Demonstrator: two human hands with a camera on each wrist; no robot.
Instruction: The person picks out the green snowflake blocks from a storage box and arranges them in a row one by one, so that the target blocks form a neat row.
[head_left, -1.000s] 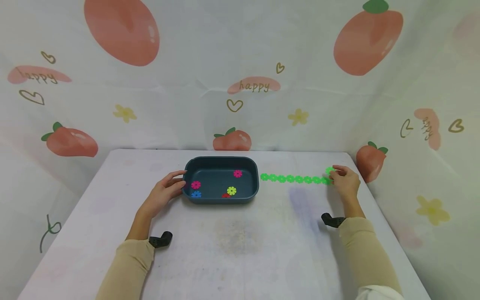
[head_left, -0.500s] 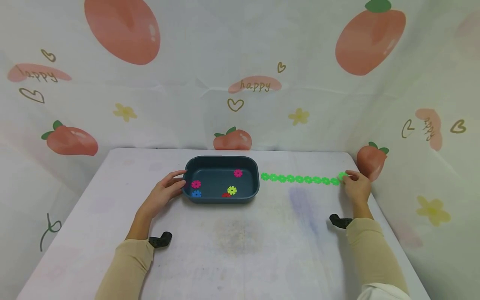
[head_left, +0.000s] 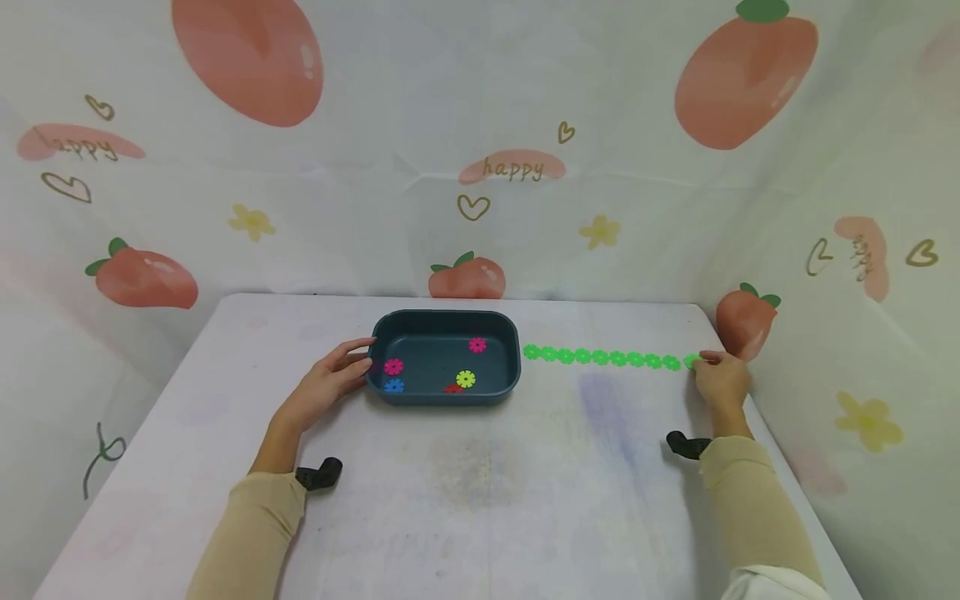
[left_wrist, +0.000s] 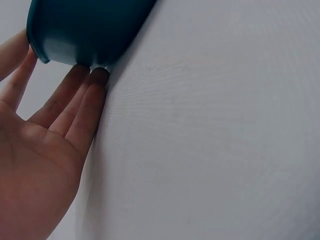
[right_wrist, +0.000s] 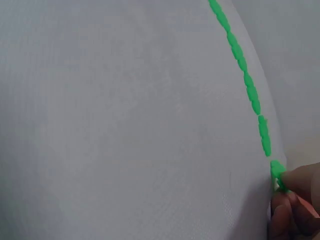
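A dark teal tray (head_left: pixel 444 401) stands on the table with several flower-shaped plastic discs inside, among them a yellow disc (head_left: pixel 466 379) and a blue disc (head_left: pixel 393 386). My left hand (head_left: pixel 321 392) touches the tray's left end, its fingers fairly straight against the outer wall (left_wrist: pixel 85 35) in the left wrist view. To the tray's right runs a row of green flower discs (head_left: pixel 601 357). At the row's right end my right hand (head_left: pixel 722 382) pinches a green flower disc (right_wrist: pixel 276 171) between thumb and fingers, low at the table surface. A small gap parts it from the last disc in the row.
The white table (head_left: pixel 480 517) ends at the back against a patterned cloth (head_left: pixel 360 225), which also hangs close beside my right hand. Pink discs (head_left: pixel 477 345) and a partly hidden red disc (head_left: pixel 453 389) lie in the tray.
My right hand has moved right along the row and lowered its green disc from above the row to beside its end. My left hand has stayed at the tray.
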